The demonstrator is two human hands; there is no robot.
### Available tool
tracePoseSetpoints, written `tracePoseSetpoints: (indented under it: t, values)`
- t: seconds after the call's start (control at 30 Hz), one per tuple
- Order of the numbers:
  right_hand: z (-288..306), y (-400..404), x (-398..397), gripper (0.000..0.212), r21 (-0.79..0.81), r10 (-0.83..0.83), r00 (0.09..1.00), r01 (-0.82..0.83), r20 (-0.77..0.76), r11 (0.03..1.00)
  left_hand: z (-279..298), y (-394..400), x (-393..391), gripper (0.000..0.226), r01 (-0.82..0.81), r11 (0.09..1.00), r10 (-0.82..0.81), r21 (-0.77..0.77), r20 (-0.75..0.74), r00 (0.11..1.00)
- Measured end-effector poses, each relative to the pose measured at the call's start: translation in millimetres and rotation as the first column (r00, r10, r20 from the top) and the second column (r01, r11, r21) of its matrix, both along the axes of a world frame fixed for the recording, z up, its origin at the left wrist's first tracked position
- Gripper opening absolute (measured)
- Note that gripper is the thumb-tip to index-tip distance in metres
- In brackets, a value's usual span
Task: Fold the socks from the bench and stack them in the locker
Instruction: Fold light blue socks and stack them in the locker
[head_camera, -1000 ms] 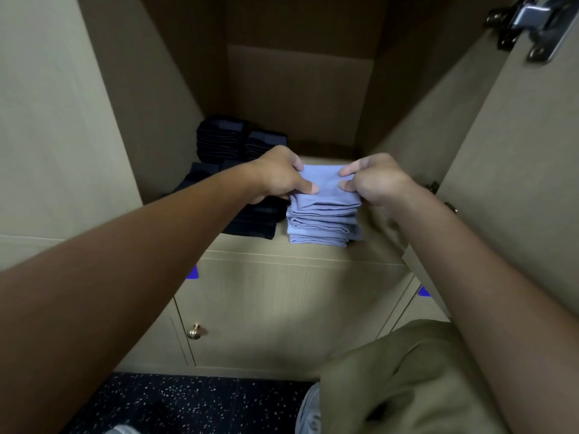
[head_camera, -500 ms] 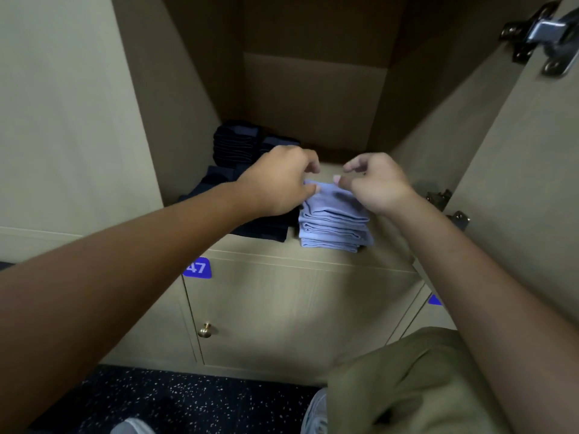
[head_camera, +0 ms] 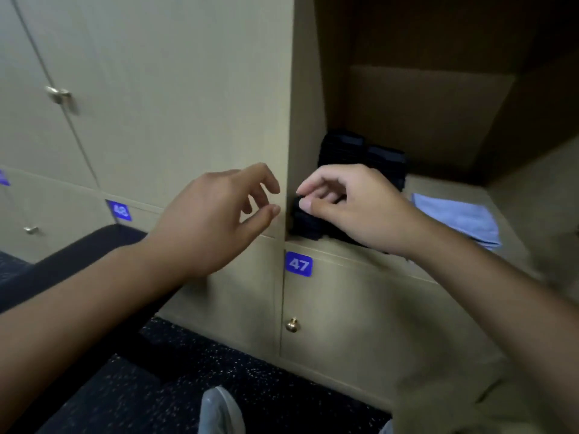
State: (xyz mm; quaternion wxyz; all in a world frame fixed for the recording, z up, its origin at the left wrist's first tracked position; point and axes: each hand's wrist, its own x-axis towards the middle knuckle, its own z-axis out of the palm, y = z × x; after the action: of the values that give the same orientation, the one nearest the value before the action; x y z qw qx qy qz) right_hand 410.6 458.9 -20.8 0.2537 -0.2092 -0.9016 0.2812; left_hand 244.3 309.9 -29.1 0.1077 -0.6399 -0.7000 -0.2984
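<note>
A stack of folded light blue socks [head_camera: 460, 219] lies at the front right of the open locker's shelf [head_camera: 445, 184]. Folded dark socks fill the shelf's left side: one pile at the back [head_camera: 360, 151], another at the front [head_camera: 305, 225]. My right hand [head_camera: 354, 205] hovers in front of the front dark pile with fingers loosely curled, holding nothing that I can see. My left hand [head_camera: 216, 214] hangs outside the locker, before its left wall, fingers relaxed and empty. Both hands are clear of the blue stack.
A dark padded bench [head_camera: 62, 264] runs along the lower left. Shut locker doors labelled 47 [head_camera: 298, 264] and 48 [head_camera: 120, 210] sit below, with a brass knob [head_camera: 292, 324]. My shoe [head_camera: 219, 411] stands on the speckled floor.
Both hands let go of the top blue sock and drew back to the left, out of the locker. My view swung left, so the blue stack now sits at the right.
</note>
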Motion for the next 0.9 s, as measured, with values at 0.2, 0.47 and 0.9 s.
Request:
tracePoseSetpoints:
  t: [0.2,0.47,0.9]
  values:
    - [-16.6,-41.2,-58.9,0.015,0.032,0.161,0.977,-0.167,0.142,0.985,-25.6,-67.9,-67.3,0.013,-0.230,0.971,0.234,-0.058,0.070,0.970]
    - [-41.3,-67.1,-118.5,0.014,0.029,0.269,0.929,-0.286,0.255,0.958,-70.2,-131.0,-164.6,0.014,-0.486,0.838,0.522,-0.249,0.105,0.846]
    - [-68.7,-81.9,-157.6,0.009,0.068,0.353,0.861,-0.403,0.365,0.913,-116.9,-182.4,-242.2,0.058,-0.359,0.525,0.562,-0.771,-0.002,0.827]
